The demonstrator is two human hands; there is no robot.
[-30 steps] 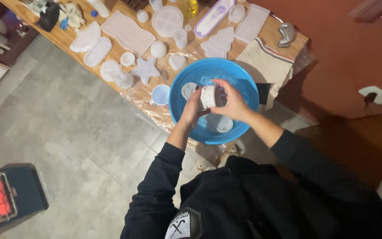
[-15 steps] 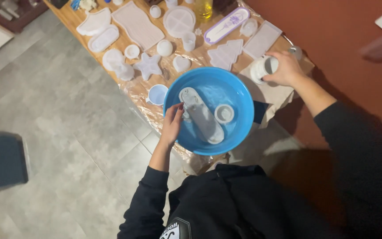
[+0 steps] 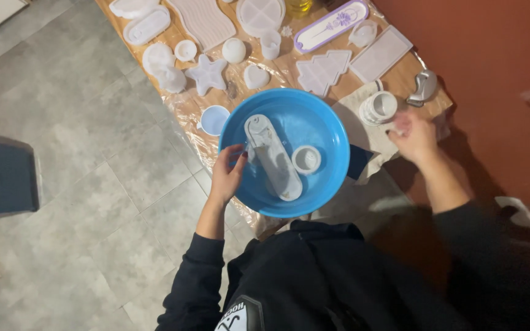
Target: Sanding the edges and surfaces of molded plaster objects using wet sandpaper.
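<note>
The left hand (image 3: 228,175) curls over the near rim of the round blue plastic basin (image 3: 314,119), fingers clamped on it. The right hand (image 3: 413,136), blurred, grip unclear, hovers beside the small white cylindrical cup (image 3: 380,107) on the table.

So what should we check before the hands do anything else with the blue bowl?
1. Left hand on the blue bowl rim: ok, its grip is at the near-left edge.
2. Long oval mould lying inside the bowl: ok.
3. Small round mould in the bowl, beside the long one: ok.
4. Right hand free: cannot tell, it is blurred.
5. Round white mould resting on the cloth, out of the bowl: ok.
6. Bowl fully on the table: not ok, its near edge hangs past the table edge.
</note>
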